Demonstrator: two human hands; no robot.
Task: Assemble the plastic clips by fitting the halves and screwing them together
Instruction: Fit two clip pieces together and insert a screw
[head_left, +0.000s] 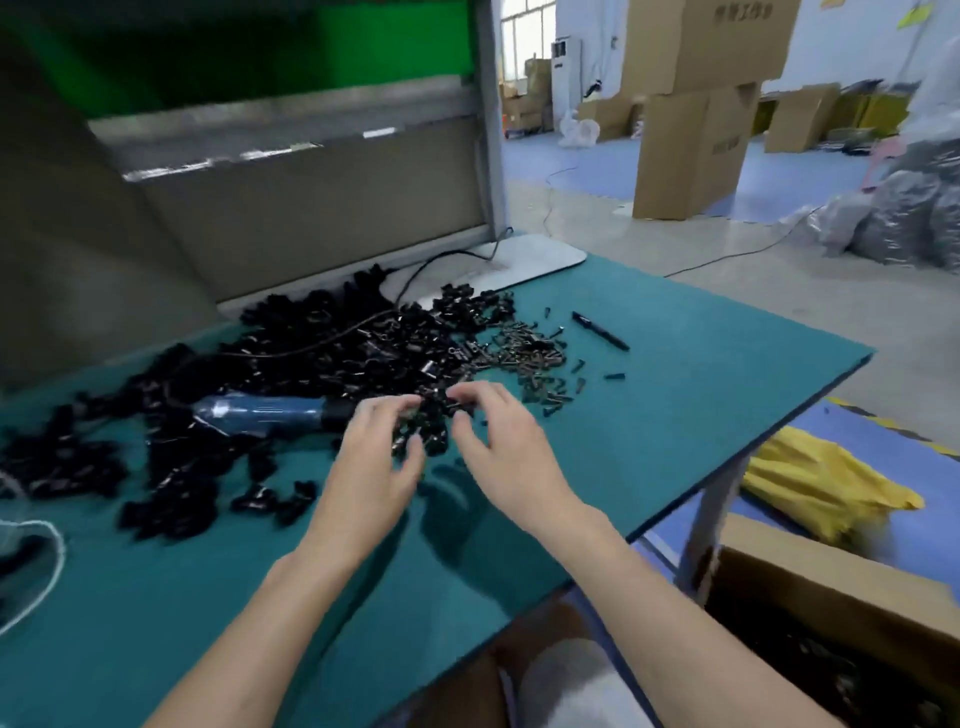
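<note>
A heap of black plastic clip halves (322, 353) is spread over the green tabletop (675, 415), with loose screws (530, 358) just beside it on the right. The left hand (374, 452) and right hand (501, 441) are held at the heap's near edge, fingers curled among the parts. Whether either grip holds a part cannot be told through the blur. A blue-handled electric screwdriver (260, 413) is laid beside the left hand.

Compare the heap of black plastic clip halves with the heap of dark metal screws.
The black plastic clip halves form a large heap; the dark metal screws form a small one at its right. The halves are chunky, glossy black; the screws thin, brownish. Both lie loose on the teal mat.
</note>
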